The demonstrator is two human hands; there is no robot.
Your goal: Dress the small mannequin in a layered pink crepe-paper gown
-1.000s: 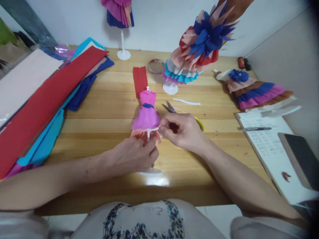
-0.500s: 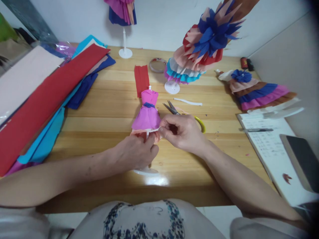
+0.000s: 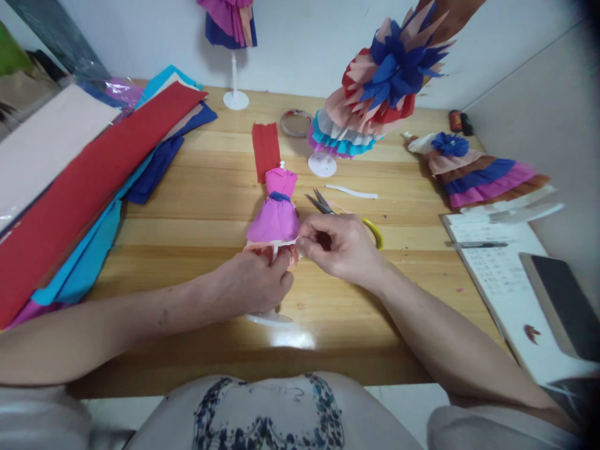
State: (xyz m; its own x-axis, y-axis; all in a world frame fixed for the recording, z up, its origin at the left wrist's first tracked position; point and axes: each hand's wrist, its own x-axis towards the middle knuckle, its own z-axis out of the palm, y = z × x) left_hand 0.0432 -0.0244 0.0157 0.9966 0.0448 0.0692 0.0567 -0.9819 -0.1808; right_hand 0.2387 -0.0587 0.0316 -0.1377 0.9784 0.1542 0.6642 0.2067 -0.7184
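A small pink crepe-paper dress (image 3: 273, 223) with a dark blue waistband stands upright on a miniature white mannequin stand (image 3: 270, 320). Along its lower edge runs a thin white strip (image 3: 285, 242), with a gathered peach layer (image 3: 255, 248) beneath. My right hand (image 3: 344, 250) pinches the strip's right end between thumb and forefinger. Bent fingers of my left hand (image 3: 257, 284) close on the peach layer at the hem, just below the strip; the fingertips are partly hidden. Behind my right hand lie open scissors (image 3: 322, 202) with yellow handles, partly covered by it.
Folded crepe paper (image 3: 107, 194) is piled at left. A red paper piece (image 3: 266, 152), tape roll (image 3: 297, 123) and white strip (image 3: 351, 192) lie behind. A tall ruffled dress (image 3: 363, 119) stands back right; a notebook (image 3: 487, 275) and phone (image 3: 562, 303) lie right.
Both hands stay at the hem in nearly the same grips. The whole view has shifted slightly, and the white strip looks a little straighter along the skirt edge.
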